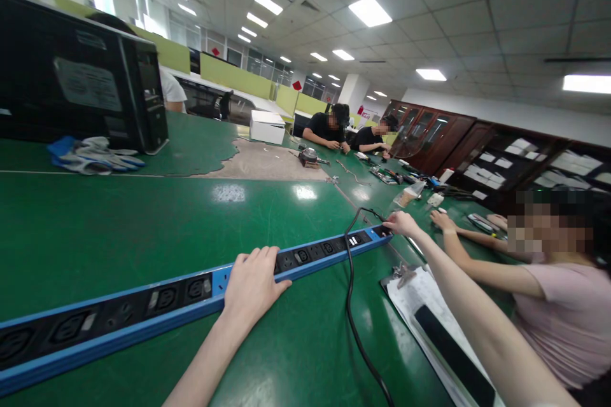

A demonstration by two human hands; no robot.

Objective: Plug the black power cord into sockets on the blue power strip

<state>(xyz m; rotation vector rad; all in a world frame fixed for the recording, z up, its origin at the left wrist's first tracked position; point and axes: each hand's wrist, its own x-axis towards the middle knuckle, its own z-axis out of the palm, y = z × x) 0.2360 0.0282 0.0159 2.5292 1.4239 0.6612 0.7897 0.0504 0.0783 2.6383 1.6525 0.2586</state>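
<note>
A long blue and black power strip (167, 296) with many sockets lies diagonally over the green table. My left hand (252, 280) is wrapped over its middle, thumb on the near side. At the strip's far right end, my right hand (402, 225) has its fingers pressed together, and what they hold is too small to make out. A black cable (351, 292) loops across the strip near that end and runs down toward the table's near edge.
A clipboard (415, 286) with a dark phone (453, 356) lies under my right forearm. A black computer case (81, 76) and gloves (95, 156) are at the left. A white box (267, 127) stands farther back. A person in pink (563, 299) sits at the right; others sit beyond.
</note>
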